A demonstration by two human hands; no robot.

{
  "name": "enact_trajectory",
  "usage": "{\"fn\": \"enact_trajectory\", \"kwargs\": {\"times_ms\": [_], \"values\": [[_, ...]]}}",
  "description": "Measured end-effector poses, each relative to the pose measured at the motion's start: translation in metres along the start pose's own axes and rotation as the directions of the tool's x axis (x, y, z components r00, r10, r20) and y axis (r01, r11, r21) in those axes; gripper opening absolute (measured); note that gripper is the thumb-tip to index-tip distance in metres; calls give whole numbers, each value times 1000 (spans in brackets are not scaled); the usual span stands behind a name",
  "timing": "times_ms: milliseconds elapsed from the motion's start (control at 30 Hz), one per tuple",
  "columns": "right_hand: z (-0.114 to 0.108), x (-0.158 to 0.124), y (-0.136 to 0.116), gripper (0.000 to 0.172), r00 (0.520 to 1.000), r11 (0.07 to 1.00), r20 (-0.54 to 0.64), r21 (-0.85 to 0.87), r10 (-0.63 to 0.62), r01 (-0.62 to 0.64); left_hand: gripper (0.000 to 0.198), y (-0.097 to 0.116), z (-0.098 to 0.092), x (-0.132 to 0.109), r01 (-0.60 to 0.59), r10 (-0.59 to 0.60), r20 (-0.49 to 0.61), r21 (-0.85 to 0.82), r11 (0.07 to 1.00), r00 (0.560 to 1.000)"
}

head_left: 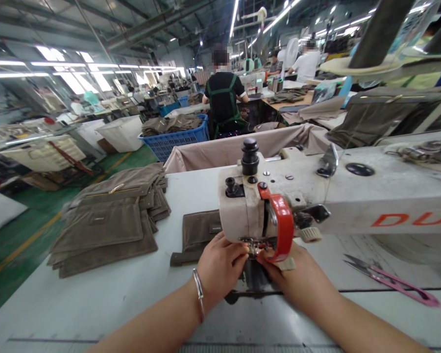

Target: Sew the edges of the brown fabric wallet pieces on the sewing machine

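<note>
A white sewing machine [316,196] with a red guard [282,225] stands on the white table [106,294]. Both my hands are under its head at the needle. My left hand [220,267], with a silver bracelet on the wrist, has its fingers curled and pinched at the presser foot. My right hand [297,277] is also closed, right beside the foot, partly behind the red guard. What the fingers grip is hidden. A brown fabric piece [198,235] with a small label lies under the machine head and runs off to the left.
A stack of brown fabric pieces [110,220] lies at the table's left. Pink-handled snips [389,279] rest at the right. Beyond are a blue basket [176,137] of fabric, a cloth-lined bin [220,147], and a person in a green apron [224,98] at another station.
</note>
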State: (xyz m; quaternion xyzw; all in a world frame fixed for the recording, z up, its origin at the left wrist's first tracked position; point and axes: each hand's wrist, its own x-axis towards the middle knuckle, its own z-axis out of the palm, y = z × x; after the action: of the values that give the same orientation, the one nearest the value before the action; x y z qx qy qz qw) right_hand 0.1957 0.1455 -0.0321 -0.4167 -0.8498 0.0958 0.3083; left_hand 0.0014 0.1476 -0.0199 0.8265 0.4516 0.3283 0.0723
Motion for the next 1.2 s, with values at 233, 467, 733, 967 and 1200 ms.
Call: {"fn": "enact_trajectory", "kwargs": {"times_ms": [233, 467, 733, 967, 1200], "values": [[1, 1, -1, 24, 1000, 1000, -29, -6, 9, -9, 13, -1, 0, 1, 14, -14, 11, -4, 1000, 1000], [2, 1, 0, 22, 1000, 1000, -26, -8, 3, -3, 13, -1, -1, 2, 15, -15, 37, -6, 1000, 999], [2, 2, -1, 19, 999, 1000, -47, -19, 12, -13, 13, -2, 1, 3, 5, -5, 31, -7, 1000, 1000], [1, -3, -4, 19, 998, 999, -54, -8, -37, 37, 14, 0, 1, -2, -17, 19, 47, -28, 999, 999], [-6, -2, -4, 21, 996, 998, -73, 19, -55, 56, 14, -5, -3, 3, -2, 2, 82, 0, 1000, 997]]}}
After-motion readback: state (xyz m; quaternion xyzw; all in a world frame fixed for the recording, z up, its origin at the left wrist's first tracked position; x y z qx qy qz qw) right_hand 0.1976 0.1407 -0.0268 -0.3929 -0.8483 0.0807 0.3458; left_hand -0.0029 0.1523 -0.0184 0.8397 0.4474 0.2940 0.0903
